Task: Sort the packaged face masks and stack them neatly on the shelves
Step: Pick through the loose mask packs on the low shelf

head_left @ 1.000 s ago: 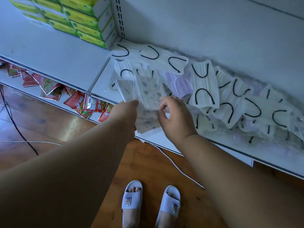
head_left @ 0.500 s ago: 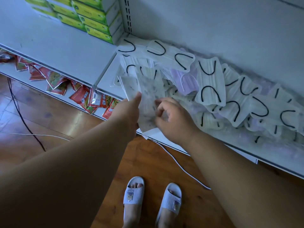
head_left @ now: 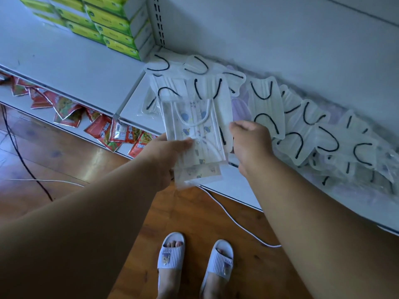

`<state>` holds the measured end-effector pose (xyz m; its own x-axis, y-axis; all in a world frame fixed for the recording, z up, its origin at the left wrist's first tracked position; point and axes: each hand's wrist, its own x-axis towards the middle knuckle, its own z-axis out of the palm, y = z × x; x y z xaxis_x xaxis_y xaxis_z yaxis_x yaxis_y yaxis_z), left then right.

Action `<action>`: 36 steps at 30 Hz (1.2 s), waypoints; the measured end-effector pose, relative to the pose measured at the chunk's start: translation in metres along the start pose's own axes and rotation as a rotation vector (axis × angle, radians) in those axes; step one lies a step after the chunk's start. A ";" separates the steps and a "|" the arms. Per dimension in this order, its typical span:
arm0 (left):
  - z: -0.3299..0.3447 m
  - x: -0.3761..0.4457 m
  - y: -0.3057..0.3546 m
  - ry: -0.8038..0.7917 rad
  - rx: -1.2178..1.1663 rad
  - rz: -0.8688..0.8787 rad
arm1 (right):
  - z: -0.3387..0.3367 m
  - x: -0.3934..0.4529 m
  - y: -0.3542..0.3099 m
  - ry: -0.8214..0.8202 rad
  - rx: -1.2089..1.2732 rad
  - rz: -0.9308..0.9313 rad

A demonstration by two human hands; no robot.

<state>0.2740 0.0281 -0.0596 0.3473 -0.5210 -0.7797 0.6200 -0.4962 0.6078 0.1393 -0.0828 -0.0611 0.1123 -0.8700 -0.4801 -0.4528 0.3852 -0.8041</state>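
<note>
Clear plastic is glinting on the packaged printed masks (head_left: 194, 134), a small stack the left hand (head_left: 166, 154) is gripping by its lower left edge, thumb pressing on top, out over the shelf's (head_left: 131, 104) front lip. The right hand (head_left: 248, 143) is hovering just beside the stack's right edge, fingers curled in, grasping nothing I can make out. Behind them, white masks with black ear loops (head_left: 265, 108) are sprawling in a loose heap along the back wall, crowding the shelf. Green boxes (head_left: 112, 24) are sitting stacked to the left, red snack packets (head_left: 103, 128) littering the tier below, and white cable (head_left: 233, 221) is trailing across the wooden floor (head_left: 194, 216) beside white slippers (head_left: 170, 253).
</note>
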 end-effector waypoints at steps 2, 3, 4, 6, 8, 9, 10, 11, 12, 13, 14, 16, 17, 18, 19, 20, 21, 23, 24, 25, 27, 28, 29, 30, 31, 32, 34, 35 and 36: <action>0.005 0.001 0.000 0.001 -0.017 0.002 | -0.007 0.007 -0.002 0.107 -0.058 -0.107; 0.007 0.001 -0.001 0.004 -0.025 0.003 | -0.010 0.011 -0.002 0.166 -0.087 -0.132; 0.009 0.001 -0.002 0.012 -0.026 0.003 | -0.013 0.015 -0.003 0.219 -0.121 -0.142; 0.011 0.002 -0.005 0.027 -0.023 0.006 | -0.022 0.022 -0.008 0.280 -0.120 -0.069; 0.012 0.001 -0.008 0.047 -0.021 0.010 | -0.034 0.029 -0.017 0.279 0.027 0.117; 0.013 0.000 -0.008 0.062 -0.024 0.012 | -0.040 0.030 -0.020 0.257 0.086 0.220; 0.013 -0.002 -0.008 0.078 -0.026 0.016 | -0.044 0.031 -0.020 0.237 0.112 0.280; 0.013 -0.004 -0.007 0.084 -0.029 0.020 | -0.047 0.027 -0.020 0.217 0.105 0.297; 0.014 -0.007 -0.006 0.084 -0.033 0.024 | -0.048 0.022 -0.017 0.195 0.077 0.298; 0.014 -0.012 -0.007 0.082 -0.034 0.026 | -0.045 0.008 -0.015 0.150 0.047 0.290; 0.015 -0.019 -0.008 0.075 -0.028 0.033 | -0.041 -0.006 -0.009 0.076 0.046 0.295; 0.019 -0.037 -0.013 0.047 0.035 0.051 | -0.030 -0.041 0.000 -0.142 0.078 0.325; 0.022 -0.050 -0.016 0.022 0.074 0.061 | -0.026 -0.057 0.004 -0.216 0.091 0.326; 0.025 -0.064 -0.018 -0.005 0.094 0.066 | -0.023 -0.069 0.010 -0.241 0.116 0.310; 0.026 -0.079 -0.020 -0.030 0.094 0.061 | -0.024 -0.079 0.012 -0.220 0.151 0.294; 0.027 -0.093 -0.020 -0.051 0.071 0.037 | -0.028 -0.088 0.012 -0.191 0.193 0.281; 0.027 -0.106 -0.019 -0.069 0.036 -0.007 | -0.037 -0.102 0.005 -0.152 0.258 0.273; 0.024 -0.134 -0.016 -0.092 -0.030 -0.107 | -0.057 -0.127 0.000 -0.136 0.365 0.278; 0.022 -0.147 -0.016 -0.093 -0.029 -0.114 | -0.067 -0.141 -0.002 -0.143 0.397 0.301; 0.020 -0.160 -0.017 -0.094 0.012 -0.085 | -0.076 -0.158 -0.005 -0.151 0.436 0.330; 0.016 -0.184 -0.020 -0.092 0.126 0.022 | -0.091 -0.191 -0.010 -0.162 0.513 0.347; 0.014 -0.199 -0.021 -0.105 0.158 0.060 | -0.097 -0.207 -0.012 -0.166 0.536 0.345; 0.012 -0.212 -0.021 -0.118 0.167 0.088 | -0.104 -0.223 -0.014 -0.172 0.556 0.346; 0.009 -0.225 -0.022 -0.124 0.175 0.110 | -0.110 -0.239 -0.015 -0.169 0.584 0.352; 0.007 -0.237 -0.022 -0.131 0.181 0.128 | -0.116 -0.254 -0.016 -0.170 0.623 0.360; 0.006 -0.252 -0.021 -0.142 0.188 0.137 | -0.123 -0.268 -0.016 -0.172 0.672 0.372; 0.006 -0.281 -0.018 -0.169 0.166 0.115 | -0.137 -0.295 -0.021 -0.183 0.777 0.385; 0.008 -0.295 -0.017 -0.195 0.121 0.076 | -0.145 -0.308 -0.023 -0.190 0.817 0.380; 0.009 -0.311 -0.015 -0.224 0.089 0.041 | -0.154 -0.320 -0.025 -0.183 0.839 0.368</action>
<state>0.1503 0.1910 0.1749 0.2002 -0.6780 -0.7072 0.5408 -0.5254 0.6569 -0.0216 0.1391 0.1664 0.2590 -0.6145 -0.7452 0.2916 0.7852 -0.5462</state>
